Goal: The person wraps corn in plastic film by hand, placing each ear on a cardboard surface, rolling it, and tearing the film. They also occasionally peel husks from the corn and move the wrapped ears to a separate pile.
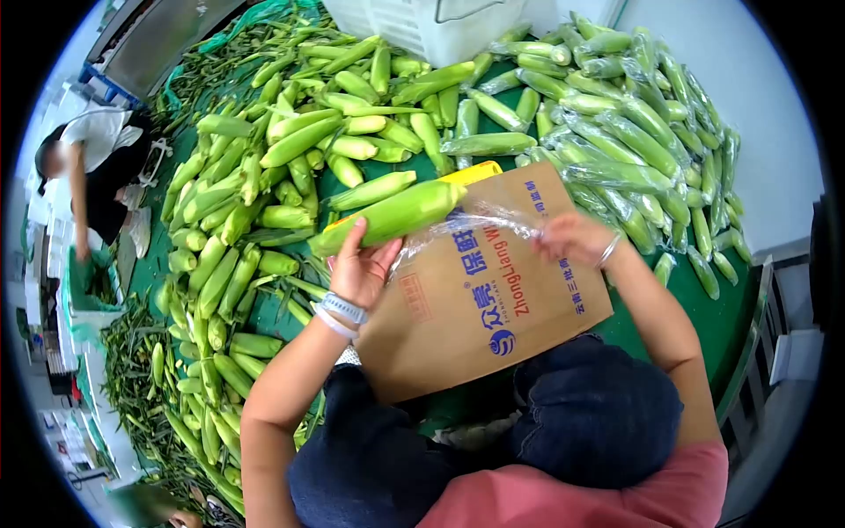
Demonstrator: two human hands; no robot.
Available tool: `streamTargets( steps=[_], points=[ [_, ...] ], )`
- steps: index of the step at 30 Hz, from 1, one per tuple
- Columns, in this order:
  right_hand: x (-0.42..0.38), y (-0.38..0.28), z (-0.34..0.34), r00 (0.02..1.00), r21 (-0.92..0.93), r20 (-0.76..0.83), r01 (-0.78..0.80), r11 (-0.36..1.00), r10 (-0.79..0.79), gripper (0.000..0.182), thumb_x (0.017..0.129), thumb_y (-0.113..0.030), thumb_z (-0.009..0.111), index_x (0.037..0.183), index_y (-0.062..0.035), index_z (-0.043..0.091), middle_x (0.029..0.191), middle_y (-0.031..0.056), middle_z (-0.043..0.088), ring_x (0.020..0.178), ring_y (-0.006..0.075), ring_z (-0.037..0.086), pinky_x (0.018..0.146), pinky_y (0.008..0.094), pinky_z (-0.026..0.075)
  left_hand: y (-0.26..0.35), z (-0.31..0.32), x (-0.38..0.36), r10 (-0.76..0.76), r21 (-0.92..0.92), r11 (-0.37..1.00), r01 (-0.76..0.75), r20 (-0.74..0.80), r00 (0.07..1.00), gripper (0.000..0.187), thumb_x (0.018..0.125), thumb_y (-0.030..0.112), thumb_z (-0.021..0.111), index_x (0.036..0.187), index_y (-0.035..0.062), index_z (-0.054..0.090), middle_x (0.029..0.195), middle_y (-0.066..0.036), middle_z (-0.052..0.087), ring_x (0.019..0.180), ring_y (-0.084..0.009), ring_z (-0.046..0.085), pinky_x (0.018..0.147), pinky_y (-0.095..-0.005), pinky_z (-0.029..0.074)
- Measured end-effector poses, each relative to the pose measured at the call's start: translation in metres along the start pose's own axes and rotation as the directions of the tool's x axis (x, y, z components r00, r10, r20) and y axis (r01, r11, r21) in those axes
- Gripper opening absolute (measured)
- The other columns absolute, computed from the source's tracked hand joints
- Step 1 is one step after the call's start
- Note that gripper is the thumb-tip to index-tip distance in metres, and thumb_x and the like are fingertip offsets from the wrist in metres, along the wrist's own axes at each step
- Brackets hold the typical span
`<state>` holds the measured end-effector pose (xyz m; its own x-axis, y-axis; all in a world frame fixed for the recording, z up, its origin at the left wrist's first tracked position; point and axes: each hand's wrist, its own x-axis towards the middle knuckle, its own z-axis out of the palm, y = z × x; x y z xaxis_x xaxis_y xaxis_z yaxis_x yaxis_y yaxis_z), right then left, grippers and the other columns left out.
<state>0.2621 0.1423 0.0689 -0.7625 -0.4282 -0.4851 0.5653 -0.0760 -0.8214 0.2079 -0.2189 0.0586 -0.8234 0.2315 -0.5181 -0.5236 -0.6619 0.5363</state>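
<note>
My left hand (363,271) is wrapped round the underside of a green ear of corn (392,216) in its husk, held above the cardboard. Clear plastic wrap (480,218) stretches from beneath that ear to my right hand (576,239), whose fingers are pinched on its end. Under both hands lies a flat piece of brown cardboard (458,308) with blue and red print, close to my knees. A yellow-edged object (482,172) shows partly behind the held corn; most of it is hidden.
Unwrapped corn (220,273) is heaped on the left of the green surface (299,339). Film-wrapped ears (625,141) pile up at the right. A white crate (440,31) stands at the back. Another person (101,163) is at the far left, near loose husks (132,370).
</note>
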Motion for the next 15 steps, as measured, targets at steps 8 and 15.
streamTargets(
  steps=[8,15],
  points=[
    [0.12,-0.04,0.085,0.61,-0.735,0.35,0.649,0.195,-0.711,0.039,0.082,-0.034,0.059,0.114,-0.0121,0.052,0.098,0.0095,0.051,0.092,0.0221,0.051,0.08,0.0331,0.041,-0.003,-0.001,-0.003,-0.214,0.334,0.919,0.209,-0.024,0.977,0.031,0.084,0.03,0.061,0.1,0.0046,0.054,0.097,-0.012,0.061,0.085,-0.0219,0.061,0.072,-0.0318,0.051],
    [0.136,-0.038,0.1,0.757,-0.908,0.397,0.24,-0.343,-0.52,0.057,0.08,-0.048,0.055,0.131,-0.0278,0.039,0.103,0.0129,0.052,0.096,0.0293,0.051,0.078,0.0394,0.041,-0.004,-0.039,-0.045,0.288,0.55,-0.822,-0.148,0.625,0.725,0.026,0.08,0.027,0.057,0.088,0.003,0.05,0.085,-0.014,0.05,0.082,-0.0295,0.051,0.068,-0.0383,0.045]
  ],
)
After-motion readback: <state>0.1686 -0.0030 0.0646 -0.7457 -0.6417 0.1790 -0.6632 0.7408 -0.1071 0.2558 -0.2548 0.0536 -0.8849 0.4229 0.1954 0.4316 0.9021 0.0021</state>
